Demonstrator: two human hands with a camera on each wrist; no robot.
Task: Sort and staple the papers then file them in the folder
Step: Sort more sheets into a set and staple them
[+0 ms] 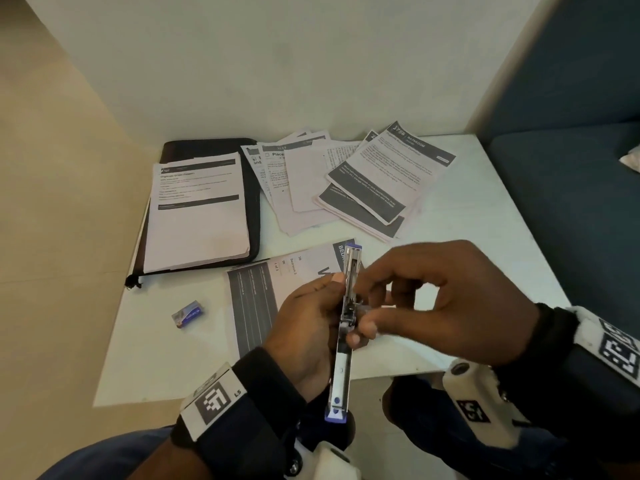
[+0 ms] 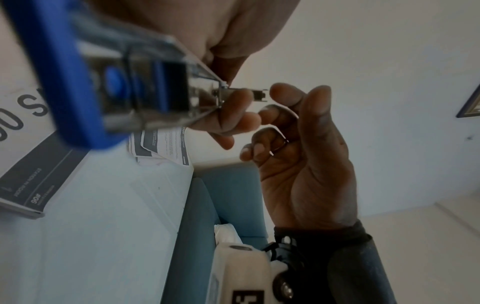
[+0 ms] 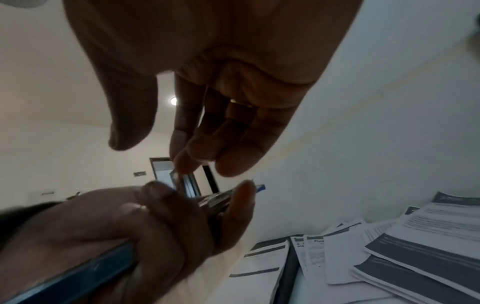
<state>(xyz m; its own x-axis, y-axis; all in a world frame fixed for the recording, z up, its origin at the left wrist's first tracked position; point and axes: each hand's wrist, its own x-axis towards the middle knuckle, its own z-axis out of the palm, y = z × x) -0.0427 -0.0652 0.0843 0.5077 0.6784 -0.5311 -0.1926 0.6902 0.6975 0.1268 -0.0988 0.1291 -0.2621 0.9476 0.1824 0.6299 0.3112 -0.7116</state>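
Note:
My left hand (image 1: 308, 320) grips a blue and silver stapler (image 1: 341, 368) swung open, held upright above the table's near edge. Its metal magazine (image 2: 155, 92) faces my right hand (image 1: 436, 299). The right fingertips (image 3: 182, 162) touch the shiny metal in the stapler's middle, with the thumb held apart from them. A printed sheet (image 1: 259, 299) with dark bands lies on the table under both hands. The black folder (image 1: 254, 202) lies at the back left with a stack of papers (image 1: 197, 209) on it. Loose printed papers (image 1: 360, 178) are fanned out at the back right.
A small blue staple box (image 1: 188, 314) lies on the white table (image 1: 156, 358) left of my hands. A teal sofa (image 1: 571, 174) borders the table's right side. A pale wall rises behind the table, and my knees sit below its front edge.

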